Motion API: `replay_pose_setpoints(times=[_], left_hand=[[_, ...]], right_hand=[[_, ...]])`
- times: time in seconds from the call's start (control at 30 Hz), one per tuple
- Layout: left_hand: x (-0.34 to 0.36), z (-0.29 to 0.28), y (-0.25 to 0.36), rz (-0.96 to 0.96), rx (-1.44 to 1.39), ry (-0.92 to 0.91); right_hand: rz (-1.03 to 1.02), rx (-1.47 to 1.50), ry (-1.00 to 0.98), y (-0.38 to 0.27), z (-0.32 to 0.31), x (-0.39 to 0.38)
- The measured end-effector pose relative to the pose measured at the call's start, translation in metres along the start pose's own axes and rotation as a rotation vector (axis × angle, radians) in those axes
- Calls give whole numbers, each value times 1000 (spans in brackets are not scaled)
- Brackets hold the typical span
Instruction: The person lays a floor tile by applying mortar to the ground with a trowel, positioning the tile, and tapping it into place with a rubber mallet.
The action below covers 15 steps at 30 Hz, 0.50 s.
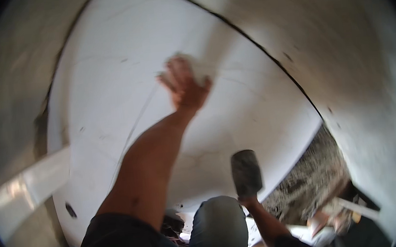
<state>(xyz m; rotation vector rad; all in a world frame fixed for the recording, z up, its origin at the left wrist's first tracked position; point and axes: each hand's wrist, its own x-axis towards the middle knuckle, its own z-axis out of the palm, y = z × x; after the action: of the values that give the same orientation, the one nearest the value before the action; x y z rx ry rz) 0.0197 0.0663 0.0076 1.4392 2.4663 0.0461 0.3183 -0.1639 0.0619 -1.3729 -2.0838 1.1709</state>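
Observation:
Ahead of me, my left hand (185, 88) reaches out over a large white, faintly veined tile (235, 109), its fingers spread and slightly blurred. It holds nothing; whether the palm rests on the tile or hovers just above, I cannot tell. My right hand (249, 202) is low and close to my knee, closed on a rubber mallet. The dark, blocky head of the mallet (246, 171) stands raised above the tile, while most of its handle and my gripping fingers are hidden. A thin seam (141, 117) runs beside my left forearm.
Pale walls (345, 48) rise on both sides, with a dark gap along the tiled edge. A shiny, flat bar (27, 191) sticks in at the left. Rough grey mortar (307, 179) lies at the right. Blurred objects and a dark container (364, 236) are at the lower right.

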Motion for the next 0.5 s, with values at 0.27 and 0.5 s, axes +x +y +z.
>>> replay_pose_setpoints(times=[0.27, 0.5], left_hand=[[-6, 14, -1, -46, 153, 129], [-11, 15, -3, -19, 165, 131]], right_hand=[[510, 7, -57, -6, -28, 16], [751, -26, 74, 6, -35, 12]])
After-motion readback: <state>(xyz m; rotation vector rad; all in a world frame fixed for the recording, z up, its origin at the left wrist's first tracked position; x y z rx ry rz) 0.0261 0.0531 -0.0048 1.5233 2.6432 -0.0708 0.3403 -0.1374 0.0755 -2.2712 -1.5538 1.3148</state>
